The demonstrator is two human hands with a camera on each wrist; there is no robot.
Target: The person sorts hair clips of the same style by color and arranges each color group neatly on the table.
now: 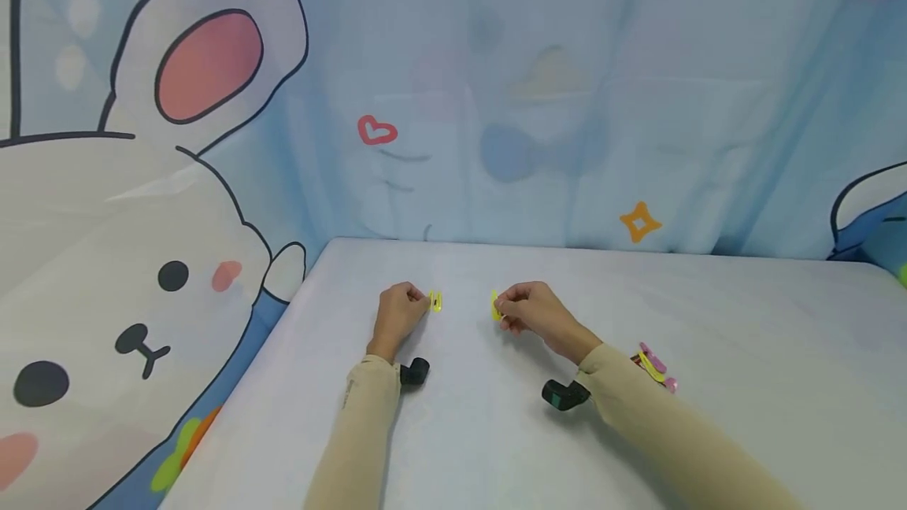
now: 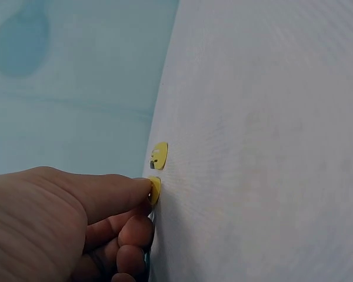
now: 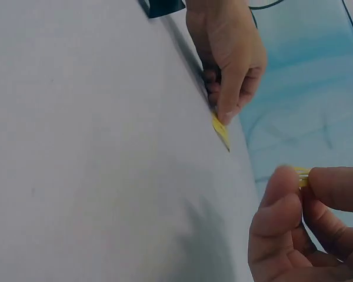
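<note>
Near the far side of the white table, my left hand (image 1: 400,312) pinches a small yellow hair clip (image 2: 155,190) at the tabletop between thumb and fingers. Just beyond those fingertips lies a second yellow hair clip (image 2: 160,155), close beside the first. To the right, my right hand (image 1: 542,313) holds another yellow hair clip (image 1: 494,305) between thumb and forefinger. In the right wrist view, part of this clip (image 3: 303,175) shows between the fingertips, and the hand appears raised off the table.
Several pink, yellow and dark reddish hair clips (image 1: 653,367) lie in a small heap by the right forearm, partly hidden by the sleeve. Black wrist cameras (image 1: 415,372) jut from both wrists. A printed blue curtain (image 1: 439,179) hangs behind the table (image 1: 468,431).
</note>
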